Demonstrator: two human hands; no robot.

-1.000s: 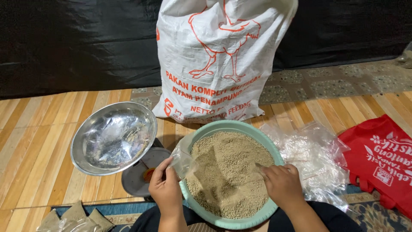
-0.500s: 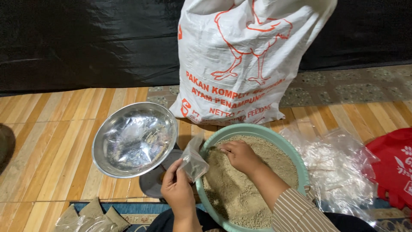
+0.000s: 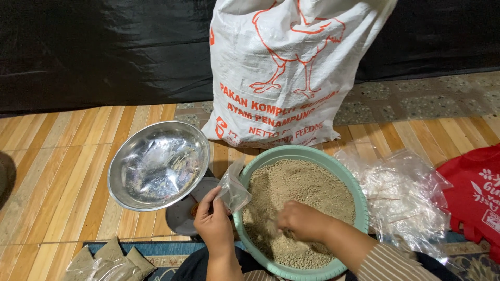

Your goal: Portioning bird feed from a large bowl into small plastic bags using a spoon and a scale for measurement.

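Holding small clear bag (image 3: 233, 191) open at green basin's (image 3: 359, 208) left rim with left hand (image 3: 213, 225); right hand (image 3: 302, 221) cupping into brown feed (image 3: 302, 184), grasp unclear. Bag remaining unfilled; filled packets (image 3: 112, 259) lying at floor's near-left corner.

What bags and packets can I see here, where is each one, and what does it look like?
Big sack: stands upright behind the green basin, white with an orange bird drawing and orange lettering.
Small clear bag: held by the left hand at the basin's rim.
Pile of clear bags: on the floor right of the basin, crumpled.
Red bag: far right edge, white print.
Filled packets: bottom left, clear, holding brown feed.
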